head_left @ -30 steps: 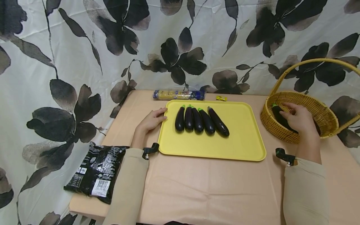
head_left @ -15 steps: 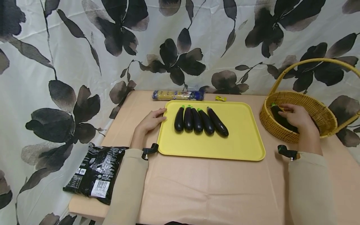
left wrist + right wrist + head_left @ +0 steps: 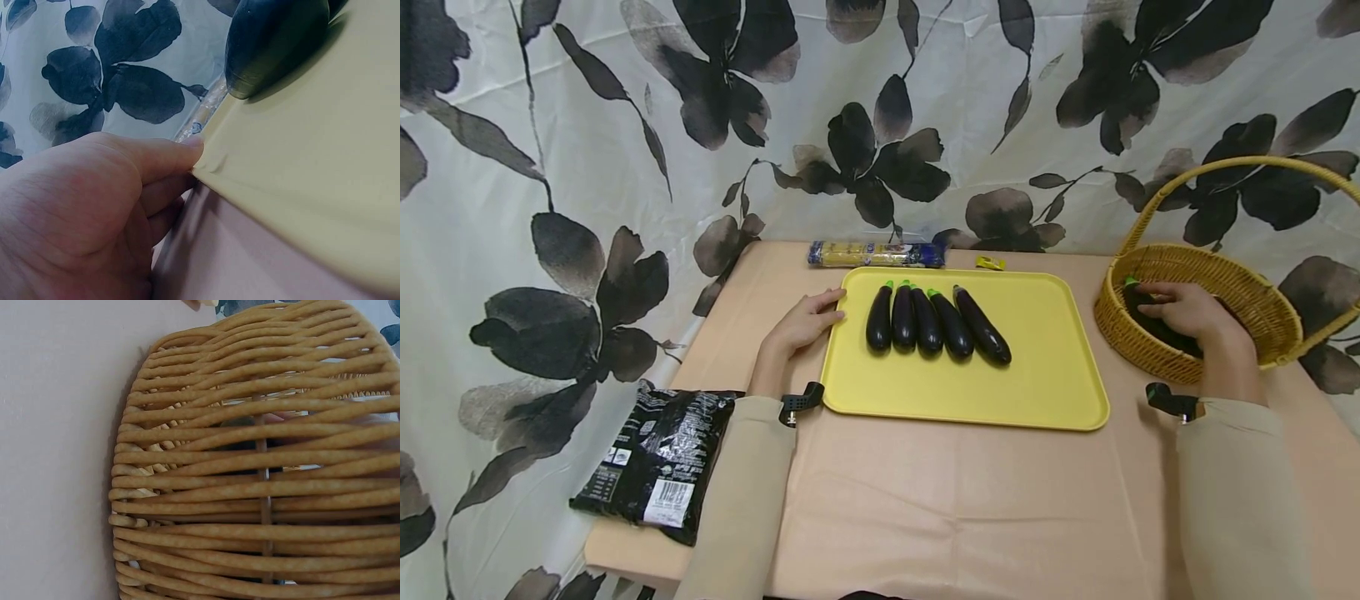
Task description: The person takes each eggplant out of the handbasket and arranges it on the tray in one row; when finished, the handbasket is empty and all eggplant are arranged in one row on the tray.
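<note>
My left hand (image 3: 805, 323) pinches the left edge of a yellow tray (image 3: 1045, 375). In the left wrist view its thumb (image 3: 169, 156) lies on the rim, with fingers beneath. Several dark eggplants (image 3: 928, 323) lie side by side on the tray, green stem ends pointing away. My right hand (image 3: 1195, 317) is inside a wicker basket (image 3: 1255, 292), its thumb and fingers over the upper part of another eggplant (image 3: 1165, 335). Whether they grip it cannot be made out. The right wrist view shows mostly the basket's woven wall (image 3: 250, 456), which hides this hand.
Behind the tray lie a long pack of pasta (image 3: 876, 253) and a small yellow packet (image 3: 990, 263). A black plastic bag (image 3: 658, 458) lies at the table's left edge. The basket's tall handle (image 3: 1240, 164) arches above it. A floral curtain (image 3: 850, 100) hangs behind.
My right hand has sunk lower onto the eggplant in the basket, and its forearm has shifted a little to the right. The left hand and the eggplants on the tray stay put.
</note>
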The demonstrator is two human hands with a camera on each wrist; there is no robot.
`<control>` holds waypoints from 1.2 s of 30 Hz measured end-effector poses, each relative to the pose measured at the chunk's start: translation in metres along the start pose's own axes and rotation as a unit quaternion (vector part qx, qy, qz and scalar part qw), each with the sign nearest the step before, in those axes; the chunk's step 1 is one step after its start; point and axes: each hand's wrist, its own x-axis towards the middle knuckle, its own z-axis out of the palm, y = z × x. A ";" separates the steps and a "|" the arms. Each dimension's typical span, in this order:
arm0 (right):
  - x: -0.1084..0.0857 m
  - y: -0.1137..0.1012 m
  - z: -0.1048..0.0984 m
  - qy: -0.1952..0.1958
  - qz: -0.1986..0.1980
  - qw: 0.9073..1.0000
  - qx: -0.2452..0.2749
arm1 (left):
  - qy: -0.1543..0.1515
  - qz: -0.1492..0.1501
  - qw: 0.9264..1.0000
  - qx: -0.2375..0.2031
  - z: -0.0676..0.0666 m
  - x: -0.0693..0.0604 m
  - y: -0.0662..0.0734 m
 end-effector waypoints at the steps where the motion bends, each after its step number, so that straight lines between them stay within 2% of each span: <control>1: 0.000 0.000 0.001 0.002 0.001 1.000 0.003 | 0.000 0.000 1.000 0.000 0.000 0.000 0.000; 8: 0.000 0.001 0.005 0.016 0.008 0.998 0.058 | -0.001 0.005 1.000 0.007 0.001 0.000 0.000; 13: -0.004 0.001 0.008 0.060 0.014 0.993 0.097 | -0.004 0.001 1.000 0.003 0.001 -0.001 0.001; 21: -0.014 -0.010 0.010 0.133 0.044 0.975 0.172 | -0.006 0.006 1.000 -0.002 0.000 0.000 -0.001; 24: -0.016 -0.017 0.011 0.161 0.051 0.962 0.215 | -0.004 0.003 1.000 -0.006 0.000 0.001 -0.003; 30: -0.023 -0.039 0.016 0.204 0.042 0.919 0.334 | -0.002 -0.001 1.000 -0.006 0.000 0.000 -0.003; 36: -0.026 -0.048 0.020 0.252 0.003 0.887 0.388 | -0.003 -0.003 1.000 -0.008 0.001 0.000 -0.001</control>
